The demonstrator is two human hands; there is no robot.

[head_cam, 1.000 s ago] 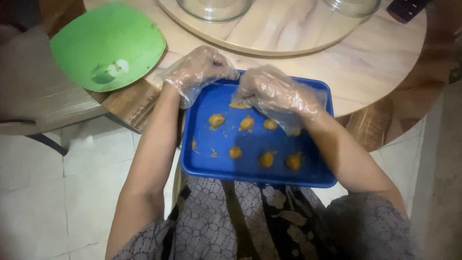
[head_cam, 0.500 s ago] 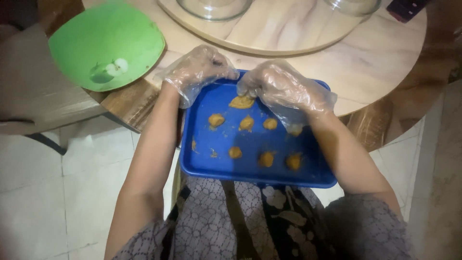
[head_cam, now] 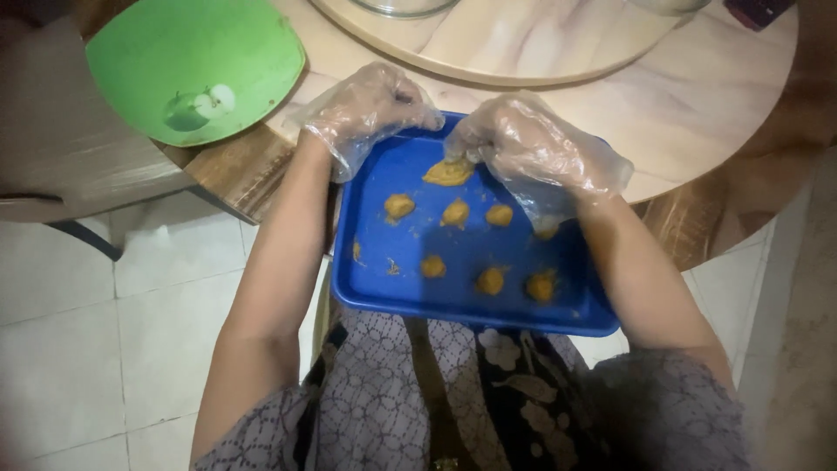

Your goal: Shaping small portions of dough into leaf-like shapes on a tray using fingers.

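Observation:
A blue rectangular tray (head_cam: 462, 292) rests between my lap and the round table's edge. Several small orange-yellow lumps of dough (head_cam: 455, 213) lie on it in rows. My right hand (head_cam: 523, 144), in a clear plastic glove, pinches a larger flat piece of dough (head_cam: 447, 172) at the tray's far end. My left hand (head_cam: 370, 109), also gloved, is curled over the tray's far left corner and grips its rim.
A green plate (head_cam: 196, 65) with a little white residue lies on the table to the left. A round wooden turntable (head_cam: 523, 39) with glass jars stands behind the tray. White tiled floor (head_cam: 105, 349) lies left, and a chair seat (head_cam: 61, 166) is beside it.
My right hand has moved toward the tray's far edge and lifted off the lumps, uncovering the flat dough piece. My left hand stays on the tray corner.

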